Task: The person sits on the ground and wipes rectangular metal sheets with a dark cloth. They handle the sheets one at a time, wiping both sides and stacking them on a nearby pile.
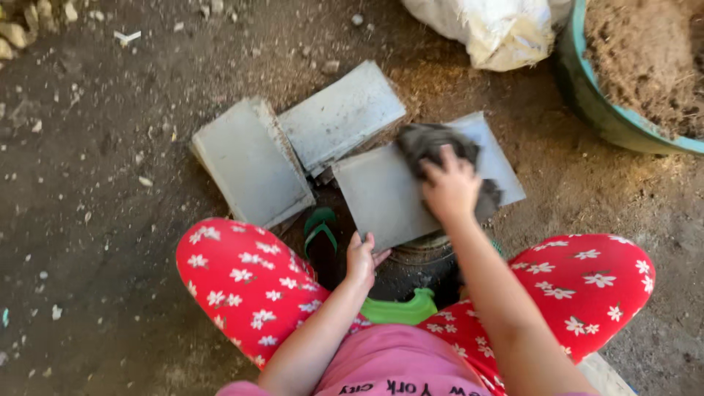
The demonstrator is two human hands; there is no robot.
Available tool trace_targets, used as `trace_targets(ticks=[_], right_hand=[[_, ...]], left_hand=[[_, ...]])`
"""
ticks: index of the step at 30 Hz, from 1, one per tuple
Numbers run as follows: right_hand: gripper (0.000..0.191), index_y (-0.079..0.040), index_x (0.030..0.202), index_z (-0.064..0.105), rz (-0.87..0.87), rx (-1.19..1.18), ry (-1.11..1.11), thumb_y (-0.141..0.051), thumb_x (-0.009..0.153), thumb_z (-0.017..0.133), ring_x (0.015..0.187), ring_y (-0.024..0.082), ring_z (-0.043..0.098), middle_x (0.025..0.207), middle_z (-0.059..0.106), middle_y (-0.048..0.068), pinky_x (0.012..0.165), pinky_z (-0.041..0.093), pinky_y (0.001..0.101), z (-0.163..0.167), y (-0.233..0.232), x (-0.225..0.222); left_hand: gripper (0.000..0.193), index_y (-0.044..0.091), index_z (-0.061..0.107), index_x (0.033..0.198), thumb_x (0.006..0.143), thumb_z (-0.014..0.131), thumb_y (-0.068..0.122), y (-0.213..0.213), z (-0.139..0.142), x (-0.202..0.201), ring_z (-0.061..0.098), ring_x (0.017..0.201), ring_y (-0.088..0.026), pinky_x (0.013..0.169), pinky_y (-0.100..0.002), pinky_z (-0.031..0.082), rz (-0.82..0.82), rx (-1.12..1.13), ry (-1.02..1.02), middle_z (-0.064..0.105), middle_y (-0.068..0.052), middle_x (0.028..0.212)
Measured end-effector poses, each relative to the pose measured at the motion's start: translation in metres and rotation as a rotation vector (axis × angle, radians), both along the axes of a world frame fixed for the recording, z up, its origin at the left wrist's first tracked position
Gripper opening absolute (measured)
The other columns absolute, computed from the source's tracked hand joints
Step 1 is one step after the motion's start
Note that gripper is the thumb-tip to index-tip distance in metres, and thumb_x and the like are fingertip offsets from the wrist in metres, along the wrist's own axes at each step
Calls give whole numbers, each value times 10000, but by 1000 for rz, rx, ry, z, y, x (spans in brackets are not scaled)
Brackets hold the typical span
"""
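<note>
Head view, slabs (253, 161), sack (499, 29), basin (587, 95) around

A teal basin (587, 95) of soil sits beside a white sack (499, 29).

The ground (95, 220) was bare packed dirt strewn with small pebbles. Near its middle lay two grey slabs (253, 163), side by side and touching. A white sack (499, 29) sat at the far edge, and a teal basin (598, 103) of soil stood in the far right corner.
</note>
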State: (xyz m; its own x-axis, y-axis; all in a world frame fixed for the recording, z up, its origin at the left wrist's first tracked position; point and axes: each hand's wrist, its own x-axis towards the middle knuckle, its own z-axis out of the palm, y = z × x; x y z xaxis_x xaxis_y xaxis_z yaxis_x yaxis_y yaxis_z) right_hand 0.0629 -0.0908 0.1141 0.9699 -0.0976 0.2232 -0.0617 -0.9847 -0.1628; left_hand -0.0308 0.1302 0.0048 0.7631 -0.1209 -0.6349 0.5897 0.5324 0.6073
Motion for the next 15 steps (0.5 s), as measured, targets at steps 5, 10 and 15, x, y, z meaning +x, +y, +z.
trace_targets(ticks=[5,10,15], right_hand=[[394,-384,1296,746,-372,-78,112,-300,916,683,1197,491,502,1488,491,150,929,471,629,13,-157,41],[420,-347,1272,771,-216,-142,-129,-278,858,749,1216,467,510,1530,515,140,930,499,567,71,-191,68],[395,-344,1216,790,-15,-76,-1,-176,872,693,1100,454,557,1402,552,158,855,532,559,116,-59,73]], left_hand=[[307,121,507,1303,1035,546,264,0,-11,-2,688,1078,-281,868,-494,596,-11,48,-58,657,-55,1248],[437,91,563,1335,1038,542,411,24,-20,39,599,1139,-205,945,-407,494,-43,407,-141,658,-52,1264],[449,-8,642,1246,1059,532,386,27,-15,91,636,1047,-183,921,-338,484,63,530,-271,714,-106,1177]])
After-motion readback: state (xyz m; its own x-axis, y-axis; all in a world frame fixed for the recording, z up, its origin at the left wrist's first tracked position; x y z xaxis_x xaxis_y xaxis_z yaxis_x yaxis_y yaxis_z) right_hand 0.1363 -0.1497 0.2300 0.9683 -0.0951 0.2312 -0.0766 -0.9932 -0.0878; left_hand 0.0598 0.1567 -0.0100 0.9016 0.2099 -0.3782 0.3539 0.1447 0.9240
